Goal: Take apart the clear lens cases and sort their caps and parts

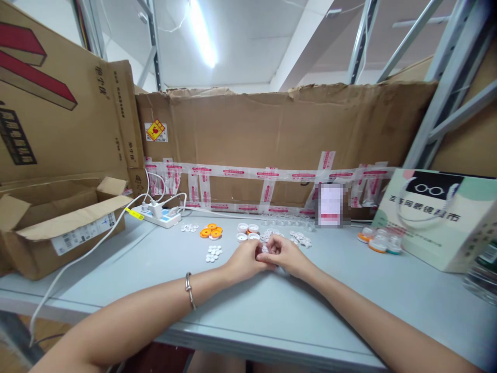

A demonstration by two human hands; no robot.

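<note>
My left hand (247,257) and my right hand (286,254) meet over the middle of the table, fingertips together. Between them they pinch a small whitish piece (265,249), mostly covered by the fingers, so its kind cannot be made out. Just beyond my hands are white round caps (243,228) and a pile of small white parts (272,235). More small white parts (301,239) lie to the right. Left of my hands sit orange round caps (210,231) and several small white discs (213,254). A row of clear plastic cups (289,221) stands behind.
At the left are an open cardboard box (89,228) and a white power strip (163,215) with trailing cables. Clear domed pieces with orange and teal bases (378,242) stand beside a paper bag (430,223) on the right. A large cardboard sheet (248,134) closes off the back.
</note>
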